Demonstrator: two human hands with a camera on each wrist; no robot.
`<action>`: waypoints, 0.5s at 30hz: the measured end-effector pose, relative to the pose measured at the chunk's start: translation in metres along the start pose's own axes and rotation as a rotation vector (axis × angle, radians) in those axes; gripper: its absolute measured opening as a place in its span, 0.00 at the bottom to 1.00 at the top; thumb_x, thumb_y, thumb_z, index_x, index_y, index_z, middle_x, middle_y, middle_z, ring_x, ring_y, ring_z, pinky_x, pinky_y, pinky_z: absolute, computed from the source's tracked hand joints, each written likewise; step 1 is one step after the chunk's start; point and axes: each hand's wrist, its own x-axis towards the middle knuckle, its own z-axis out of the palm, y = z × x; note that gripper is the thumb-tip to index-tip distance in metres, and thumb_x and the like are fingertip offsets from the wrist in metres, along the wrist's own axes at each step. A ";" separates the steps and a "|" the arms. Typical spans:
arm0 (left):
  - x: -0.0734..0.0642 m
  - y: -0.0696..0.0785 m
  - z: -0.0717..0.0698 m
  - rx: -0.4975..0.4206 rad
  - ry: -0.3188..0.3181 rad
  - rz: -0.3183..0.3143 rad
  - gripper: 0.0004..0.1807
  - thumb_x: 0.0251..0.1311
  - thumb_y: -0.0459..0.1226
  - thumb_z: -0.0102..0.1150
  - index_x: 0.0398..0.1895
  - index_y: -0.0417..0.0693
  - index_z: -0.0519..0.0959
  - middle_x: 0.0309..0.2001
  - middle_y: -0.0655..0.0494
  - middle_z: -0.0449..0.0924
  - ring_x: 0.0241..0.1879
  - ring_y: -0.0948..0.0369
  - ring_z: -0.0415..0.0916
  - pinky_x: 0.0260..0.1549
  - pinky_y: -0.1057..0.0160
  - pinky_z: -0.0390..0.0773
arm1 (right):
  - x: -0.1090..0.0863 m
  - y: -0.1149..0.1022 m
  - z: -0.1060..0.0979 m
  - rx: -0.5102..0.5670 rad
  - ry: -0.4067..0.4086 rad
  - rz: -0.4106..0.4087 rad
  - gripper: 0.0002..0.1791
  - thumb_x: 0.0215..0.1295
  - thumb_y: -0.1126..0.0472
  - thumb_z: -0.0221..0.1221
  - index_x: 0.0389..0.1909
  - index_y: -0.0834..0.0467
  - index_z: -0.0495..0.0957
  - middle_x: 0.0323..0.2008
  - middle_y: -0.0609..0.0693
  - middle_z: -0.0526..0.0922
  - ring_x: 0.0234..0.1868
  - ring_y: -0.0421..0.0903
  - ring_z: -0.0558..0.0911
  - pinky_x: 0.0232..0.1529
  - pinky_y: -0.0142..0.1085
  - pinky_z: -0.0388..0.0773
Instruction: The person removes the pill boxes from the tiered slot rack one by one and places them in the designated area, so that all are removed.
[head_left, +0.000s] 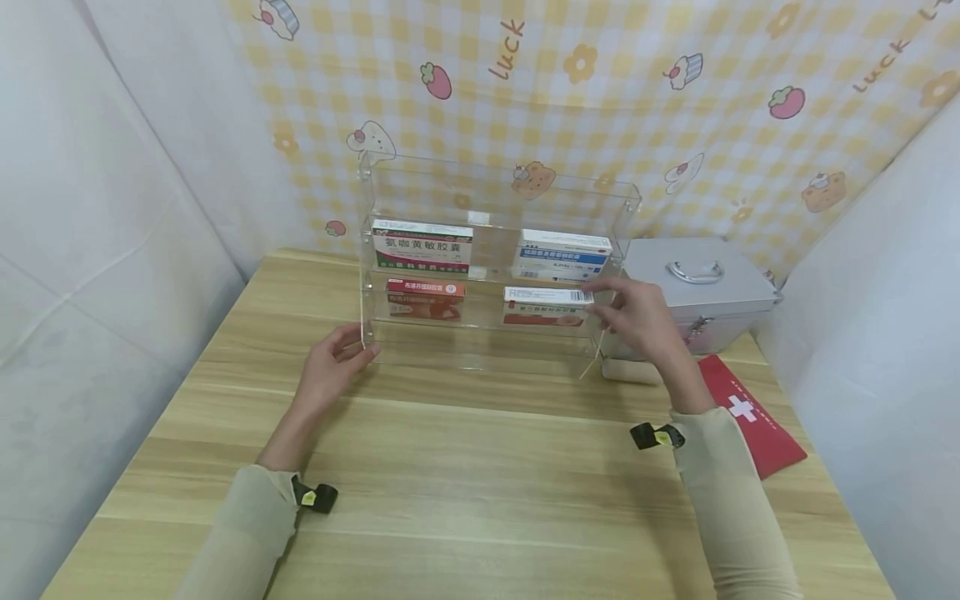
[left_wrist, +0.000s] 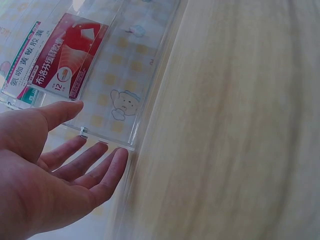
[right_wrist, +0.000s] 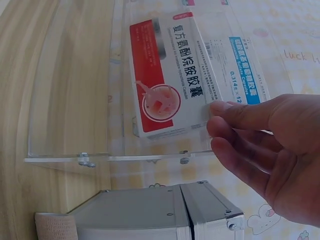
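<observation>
A clear acrylic display rack (head_left: 480, 354) stands on the wooden table. My right hand (head_left: 637, 317) pinches the upper outer corner of a red and white medicine box (right_wrist: 192, 112) between thumb and fingertips, with that box in the rack's lower right. Beside the rack's lower left edge is my left hand (head_left: 330, 367), its thumb in front and its fingers loosely bent around the side. A red ibuprofen box (left_wrist: 75, 55) sits lower left. On the tier above are a green and white capsule box (head_left: 423, 250) and a blue and white one (head_left: 562, 257).
A silver metal case (head_left: 693, 287) stands right of the rack. In front of it lie a beige bandage roll (head_left: 630, 372) and a red first-aid pouch (head_left: 750, 417) with a white cross. A yellow checked cloth (head_left: 525, 108) hangs behind the rack.
</observation>
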 end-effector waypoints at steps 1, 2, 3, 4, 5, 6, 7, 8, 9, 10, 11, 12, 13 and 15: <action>0.000 0.001 0.000 -0.001 0.000 0.003 0.30 0.68 0.38 0.60 0.68 0.32 0.64 0.65 0.31 0.65 0.62 0.38 0.67 0.57 0.46 0.73 | 0.000 -0.001 -0.001 0.011 0.005 -0.004 0.18 0.62 0.67 0.66 0.52 0.51 0.83 0.38 0.52 0.84 0.26 0.48 0.83 0.19 0.37 0.78; 0.000 0.000 0.000 -0.003 0.000 0.005 0.31 0.68 0.39 0.60 0.68 0.32 0.64 0.65 0.31 0.65 0.62 0.38 0.67 0.57 0.46 0.73 | -0.001 -0.002 -0.001 0.018 0.013 -0.013 0.18 0.62 0.67 0.66 0.52 0.50 0.83 0.41 0.51 0.84 0.28 0.49 0.84 0.20 0.37 0.79; -0.001 0.001 0.000 -0.006 0.003 0.002 0.30 0.67 0.38 0.60 0.68 0.33 0.64 0.66 0.32 0.65 0.62 0.39 0.67 0.58 0.46 0.73 | -0.001 -0.002 -0.001 0.019 0.022 -0.024 0.18 0.62 0.67 0.66 0.52 0.50 0.83 0.44 0.51 0.84 0.30 0.50 0.84 0.22 0.37 0.81; -0.001 0.002 0.001 -0.006 0.004 -0.001 0.30 0.67 0.39 0.60 0.68 0.33 0.64 0.66 0.32 0.66 0.63 0.40 0.68 0.58 0.47 0.73 | -0.001 -0.003 -0.002 0.015 0.030 -0.034 0.18 0.62 0.67 0.66 0.52 0.50 0.83 0.47 0.51 0.83 0.33 0.51 0.85 0.24 0.38 0.81; -0.002 0.002 0.001 -0.005 0.004 -0.001 0.31 0.67 0.39 0.60 0.68 0.33 0.64 0.66 0.32 0.65 0.63 0.40 0.67 0.58 0.47 0.73 | -0.001 -0.003 -0.002 0.008 0.042 -0.050 0.18 0.62 0.68 0.66 0.52 0.51 0.83 0.48 0.51 0.83 0.35 0.50 0.85 0.25 0.39 0.82; -0.002 0.003 0.001 -0.004 0.003 -0.001 0.31 0.67 0.40 0.60 0.68 0.33 0.64 0.66 0.33 0.65 0.63 0.40 0.67 0.58 0.47 0.73 | -0.001 -0.004 -0.002 -0.001 0.055 -0.068 0.18 0.61 0.68 0.66 0.51 0.52 0.83 0.50 0.51 0.83 0.38 0.51 0.85 0.27 0.40 0.83; -0.002 0.003 0.001 -0.004 0.003 -0.003 0.31 0.67 0.40 0.60 0.68 0.33 0.64 0.66 0.33 0.65 0.63 0.40 0.67 0.58 0.47 0.73 | -0.001 -0.004 -0.002 -0.013 0.067 -0.087 0.18 0.61 0.68 0.67 0.51 0.52 0.83 0.51 0.50 0.83 0.39 0.51 0.85 0.28 0.40 0.83; -0.002 0.003 0.001 -0.004 0.003 -0.005 0.31 0.67 0.40 0.60 0.68 0.33 0.64 0.66 0.33 0.65 0.63 0.40 0.67 0.58 0.47 0.73 | -0.001 -0.004 -0.002 -0.031 0.081 -0.109 0.17 0.60 0.68 0.67 0.50 0.53 0.83 0.51 0.50 0.83 0.41 0.50 0.84 0.31 0.41 0.83; -0.001 0.002 0.001 -0.003 0.003 -0.007 0.31 0.67 0.40 0.60 0.68 0.33 0.64 0.66 0.33 0.65 0.63 0.40 0.67 0.58 0.47 0.73 | -0.001 -0.005 -0.002 -0.047 0.093 -0.133 0.17 0.60 0.68 0.67 0.50 0.53 0.83 0.50 0.50 0.84 0.42 0.50 0.84 0.34 0.43 0.83; 0.000 0.001 0.001 -0.003 0.003 -0.009 0.31 0.67 0.40 0.60 0.68 0.33 0.64 0.66 0.33 0.65 0.63 0.40 0.67 0.58 0.48 0.73 | -0.001 -0.005 -0.002 -0.059 0.102 -0.154 0.17 0.59 0.68 0.68 0.49 0.54 0.83 0.50 0.50 0.84 0.43 0.50 0.84 0.36 0.44 0.83; 0.001 -0.001 0.001 -0.005 0.004 -0.009 0.31 0.67 0.40 0.60 0.68 0.33 0.64 0.66 0.33 0.65 0.63 0.40 0.67 0.58 0.48 0.73 | -0.002 -0.005 -0.002 -0.066 0.109 -0.169 0.17 0.59 0.68 0.68 0.49 0.54 0.83 0.49 0.50 0.84 0.44 0.50 0.84 0.38 0.45 0.82; 0.001 -0.003 0.001 -0.006 0.004 -0.008 0.31 0.67 0.39 0.60 0.68 0.33 0.64 0.66 0.33 0.65 0.63 0.40 0.67 0.58 0.47 0.73 | -0.002 -0.005 -0.002 -0.070 0.113 -0.181 0.17 0.59 0.68 0.68 0.49 0.54 0.83 0.49 0.50 0.84 0.44 0.51 0.84 0.40 0.46 0.82; 0.003 -0.007 0.001 -0.011 0.005 -0.009 0.31 0.67 0.39 0.60 0.68 0.34 0.64 0.66 0.33 0.65 0.63 0.40 0.67 0.58 0.47 0.73 | -0.002 -0.005 -0.002 -0.073 0.116 -0.188 0.17 0.58 0.68 0.68 0.49 0.55 0.83 0.49 0.50 0.85 0.44 0.50 0.84 0.41 0.47 0.82; 0.008 -0.015 0.001 -0.016 0.008 -0.007 0.31 0.67 0.39 0.61 0.68 0.35 0.64 0.66 0.34 0.66 0.63 0.41 0.68 0.57 0.48 0.73 | -0.002 -0.005 -0.001 -0.072 0.118 -0.192 0.17 0.58 0.69 0.68 0.48 0.55 0.83 0.49 0.51 0.85 0.44 0.51 0.84 0.42 0.47 0.82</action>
